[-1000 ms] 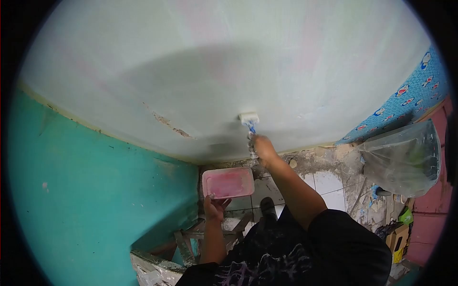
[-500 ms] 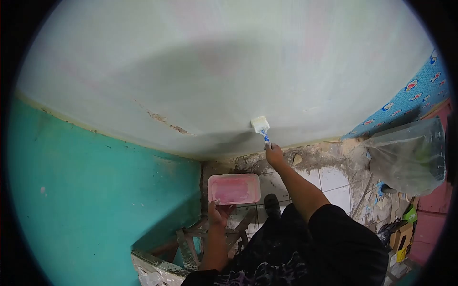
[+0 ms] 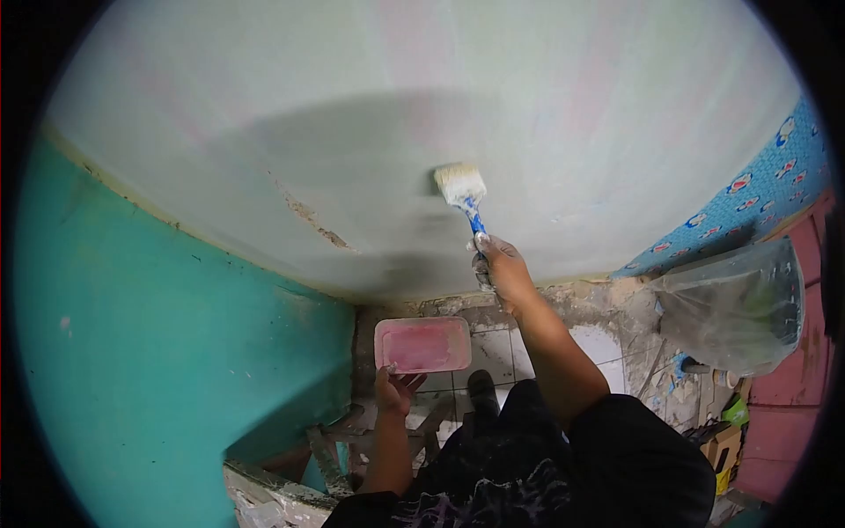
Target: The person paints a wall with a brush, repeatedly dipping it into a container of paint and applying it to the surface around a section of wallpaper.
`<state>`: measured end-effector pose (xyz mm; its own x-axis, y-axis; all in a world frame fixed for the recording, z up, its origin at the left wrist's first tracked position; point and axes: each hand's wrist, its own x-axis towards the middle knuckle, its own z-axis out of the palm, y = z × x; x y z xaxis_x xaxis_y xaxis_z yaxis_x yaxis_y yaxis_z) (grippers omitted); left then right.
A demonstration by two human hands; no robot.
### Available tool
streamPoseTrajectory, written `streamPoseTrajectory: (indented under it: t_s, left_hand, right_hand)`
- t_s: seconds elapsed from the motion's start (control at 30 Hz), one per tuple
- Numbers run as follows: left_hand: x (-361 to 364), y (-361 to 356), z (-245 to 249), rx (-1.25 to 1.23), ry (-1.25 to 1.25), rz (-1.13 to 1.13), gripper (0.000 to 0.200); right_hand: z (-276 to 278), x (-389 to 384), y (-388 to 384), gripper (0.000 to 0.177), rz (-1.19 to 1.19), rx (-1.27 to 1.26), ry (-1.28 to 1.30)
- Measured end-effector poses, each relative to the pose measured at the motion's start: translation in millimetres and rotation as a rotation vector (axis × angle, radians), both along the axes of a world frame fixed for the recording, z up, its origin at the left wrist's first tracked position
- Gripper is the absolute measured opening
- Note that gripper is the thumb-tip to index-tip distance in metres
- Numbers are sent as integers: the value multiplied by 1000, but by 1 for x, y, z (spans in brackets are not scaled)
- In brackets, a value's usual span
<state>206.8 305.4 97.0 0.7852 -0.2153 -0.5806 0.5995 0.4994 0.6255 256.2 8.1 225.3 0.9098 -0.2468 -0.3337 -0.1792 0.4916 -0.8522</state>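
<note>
My right hand (image 3: pixel 500 269) is closed round the blue handle of a wide paintbrush (image 3: pixel 462 185), whose head and ferrule are coated in white. The bristles point up and left, close against the whitish wall (image 3: pixel 563 158). My left hand (image 3: pixel 396 390) holds a shallow pink tray (image 3: pixel 422 345) from below by its near edge, thumb over the rim and fingers spread beneath. Pale residue coats the inside of the tray. A brown, chipped crack (image 3: pixel 317 224) runs through the wall left of the brush.
A teal wall (image 3: pixel 158 326) stands on the left, with a wooden stool-like frame (image 3: pixel 330 462) below it. At right hang blue patterned wallpaper (image 3: pixel 748 198) and a clear plastic bag (image 3: pixel 739 308). A cardboard box (image 3: pixel 723 451) lies lower right, near white floor tiles (image 3: pixel 598 345).
My right hand has lifted the brush up the wall and slightly left. My left hand still holds the tray, and the whole view has shifted a little.
</note>
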Motion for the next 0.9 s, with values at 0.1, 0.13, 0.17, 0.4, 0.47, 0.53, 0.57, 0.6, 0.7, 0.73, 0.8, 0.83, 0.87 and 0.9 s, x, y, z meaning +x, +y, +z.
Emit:
streamPoseTrajectory:
  t_s: [0.1, 0.13, 0.17, 0.4, 0.47, 0.53, 0.57, 0.6, 0.7, 0.73, 0.8, 0.83, 0.87, 0.9]
  left_hand:
    - [3, -1, -1, -10, -13, -30, 45]
    - [3, -1, -1, 1, -15, -27, 45]
    - [2, -1, -1, 13, -16, -23, 46]
    - [-6, 7, -9, 48, 42, 81, 44]
    - [-12, 14, -14, 2, 54, 83, 45]
    - [-12, 16, -16, -4, 49, 71, 45]
    - [-10, 17, -17, 17, 44, 61, 44]
    - [-10, 16, -16, 38, 36, 51, 43]
    - [-8, 9, -13, 45, 32, 66, 42]
    - [-7, 6, -12, 36, 29, 67, 42]
    - [-4, 3, -12, 23, 26, 64, 42]
    - [-3, 0, -12, 15, 21, 56, 42]
    - [-2, -3, -11, 7, 15, 50, 42]
    - [-1, -6, -9, 0, 11, 47, 43]
  right_hand:
    - [14, 9, 6, 30, -63, -38, -84]
    - [0, 15, 8, 31, -80, -138, -66]
    - [-35, 26, 10, 31, -96, -238, -49]
    - [-221, 18, 17, 29, 68, -217, 565]
    - [-208, 11, 19, 26, 106, -88, 653]
    - [-182, 13, 19, 22, 109, -51, 595]
    - [-165, 18, 19, 22, 90, 21, 505]
    - [-133, 26, 16, 23, 73, 91, 411]
    - [-12, 28, 4, 23, 94, 418, 165]
    - [19, 18, 9, 25, 52, 419, 102]
    - [61, 3, 20, 27, -37, 420, -22]
    - [67, -2, 17, 28, -52, 415, -75]
    - [71, -6, 14, 29, -65, 409, -127]
    - [73, -9, 11, 30, -75, 403, -177]
